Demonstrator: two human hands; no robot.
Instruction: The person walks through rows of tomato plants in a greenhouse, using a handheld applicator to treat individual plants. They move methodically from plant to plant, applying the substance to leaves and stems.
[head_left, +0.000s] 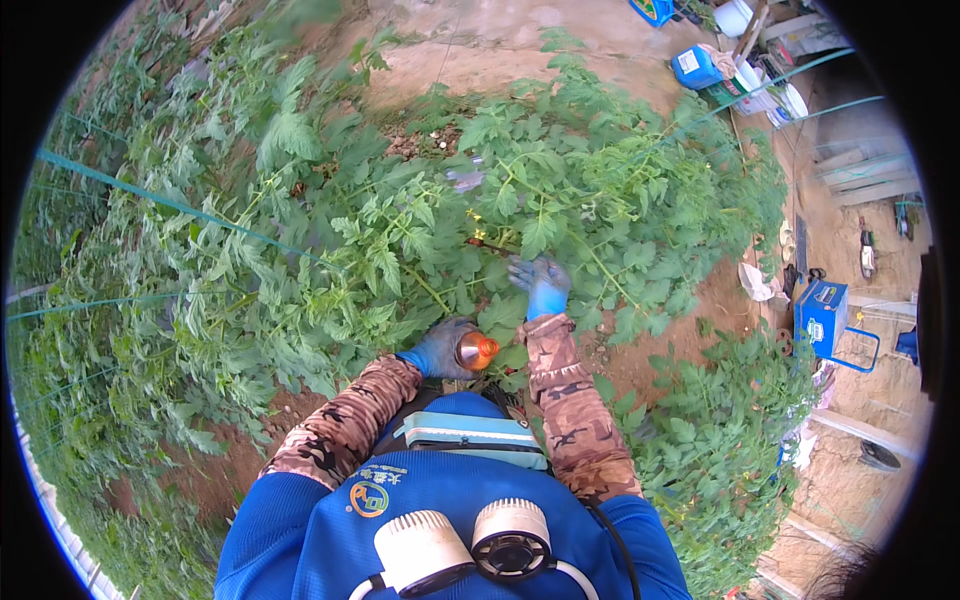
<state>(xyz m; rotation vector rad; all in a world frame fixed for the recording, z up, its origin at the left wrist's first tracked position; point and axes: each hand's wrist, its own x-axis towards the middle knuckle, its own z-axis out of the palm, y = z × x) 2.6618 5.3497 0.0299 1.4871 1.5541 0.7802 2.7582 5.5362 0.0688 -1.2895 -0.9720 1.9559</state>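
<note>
My left hand (445, 349), in a soiled blue glove, grips a small plastic bottle (475, 352) whose open orange neck points up and to the right. Ahead of it, my right hand (541, 283) wears a similar glove and is closed around a thin dark stick (493, 247), probably a brush, with a reddish tip. That tip lies just below a cluster of yellow tomato flowers (477, 225); whether it touches them I cannot tell. Tomato foliage (390, 262) surrounds both hands, and leaves pass close to the right fingers.
Teal strings (187, 216) stretch across the plants at left and upper right. A neck fan (511, 536) and a light-blue waist pouch (472, 435) sit against my body. Along the right are a blue box (822, 319), a blue jug (697, 67) and white buckets (787, 105).
</note>
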